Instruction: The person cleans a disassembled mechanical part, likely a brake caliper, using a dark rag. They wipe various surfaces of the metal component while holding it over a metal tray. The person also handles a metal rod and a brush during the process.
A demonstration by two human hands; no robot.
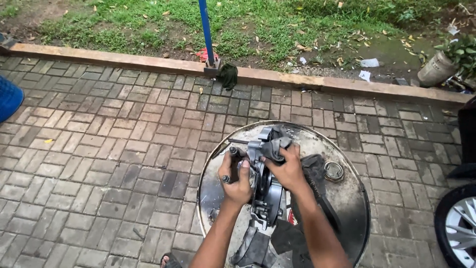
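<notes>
A grey metal engine cover [267, 196] stands on edge in the middle of a round, grimy metal tray [347, 198]. My left hand [237, 177] grips a dark bolt-like stub on the cover's left side. Pressed against the top of the cover is a grey rag [275, 147], with my right hand [287, 171] closed on it. A black belt [317, 183] lies on the tray to the right of my right forearm. Beyond it sits a small round metal ring [333, 170].
The tray rests on brick paving [109, 149]. A kerb [148, 62] with grass behind runs across the top, with a blue pole [206, 30] and a dark cloth [228, 75] at it. A vehicle wheel [458, 223] is at the right edge, a blue object [7, 99] at the left.
</notes>
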